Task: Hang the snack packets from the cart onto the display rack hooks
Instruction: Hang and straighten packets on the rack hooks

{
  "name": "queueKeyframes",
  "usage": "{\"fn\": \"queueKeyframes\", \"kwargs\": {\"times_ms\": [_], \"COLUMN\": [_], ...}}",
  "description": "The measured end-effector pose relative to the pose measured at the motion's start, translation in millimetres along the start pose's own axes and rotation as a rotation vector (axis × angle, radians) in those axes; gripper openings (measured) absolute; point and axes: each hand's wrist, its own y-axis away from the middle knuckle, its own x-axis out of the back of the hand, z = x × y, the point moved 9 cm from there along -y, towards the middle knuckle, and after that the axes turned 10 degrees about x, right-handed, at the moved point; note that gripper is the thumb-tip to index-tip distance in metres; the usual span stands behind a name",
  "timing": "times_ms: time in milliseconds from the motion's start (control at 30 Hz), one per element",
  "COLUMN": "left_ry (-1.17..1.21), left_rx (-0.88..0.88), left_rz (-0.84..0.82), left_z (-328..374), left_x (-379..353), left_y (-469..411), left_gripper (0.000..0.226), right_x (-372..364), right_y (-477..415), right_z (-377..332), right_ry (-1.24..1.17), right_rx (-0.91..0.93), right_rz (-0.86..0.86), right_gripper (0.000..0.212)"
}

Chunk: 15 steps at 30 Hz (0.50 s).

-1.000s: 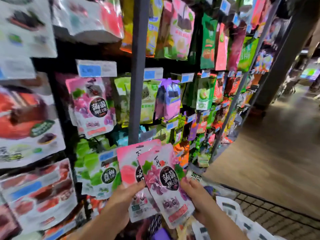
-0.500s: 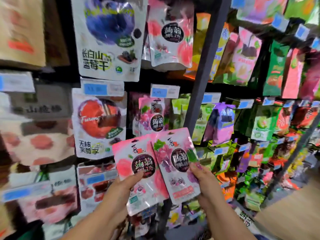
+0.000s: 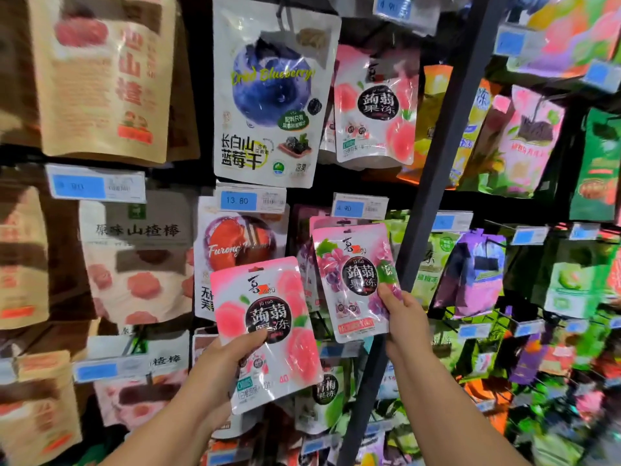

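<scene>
Blur smears the right third and far left of frame; pouches there read as green, purple and orange blobs with illegible labels. Both forearms are cut off at the bottom edge. Hook under the 4.90 price tag [image 3: 359, 207] is hidden behind the grape packet [image 3: 353, 280], so I cannot tell whether the packet's top is on it. Left hand [image 3: 228, 361] fingers are hidden behind the peach packet [image 3: 265, 331]; only the thumb shows on its front. Display rack [image 3: 433, 183] has a dark backing and a dark upright post slanting from top right to bottom centre, with rows of hanging pouches under blue price tags. Blueberry pouch [image 3: 272, 92] hangs top centre, with a hanging peach pouch [image 3: 376, 105] just right of it and kraft bags [image 3: 100, 72] upper left. Plum pouch [image 3: 235, 250] under the 13.80 tag [image 3: 250, 200] is partly covered by the held peach packet. Left hand grips the peach packet at its lower left, low centre of frame, packet slightly tilted. Right hand [image 3: 403, 317] pinches the grape packet by its right edge, thumb on front, holding it at frame centre just left of the post, with its top edge just below the 4.90 tag.
</scene>
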Motion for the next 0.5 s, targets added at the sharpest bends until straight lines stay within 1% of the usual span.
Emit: {"fn": "queueKeyframes", "kwargs": {"times_ms": [33, 100, 167, 300, 500], "left_ry": [-0.009, -0.021, -0.005, -0.019, -0.036], "left_rx": [-0.006, -0.010, -0.007, 0.011, -0.004], "left_rz": [-0.004, 0.007, 0.000, -0.009, -0.010], "left_z": [2, 5, 8, 9, 14], "left_x": [-1, 1, 0, 1, 5], "left_y": [1, 3, 6, 4, -1], "left_gripper": [0.025, 0.038, 0.045, 0.045, 0.046], "right_x": [-2, -7, -9, -13, -21], "right_y": [-2, -4, -7, -15, -19], "right_z": [-1, -2, 3, 14, 18], "right_ry": [-0.004, -0.002, -0.018, 0.010, -0.030], "right_rx": [0.009, 0.022, -0.001, -0.044, -0.075], "right_rz": [0.000, 0.003, 0.012, 0.005, 0.026], "right_gripper": [0.019, 0.020, 0.020, 0.023, 0.021]}}
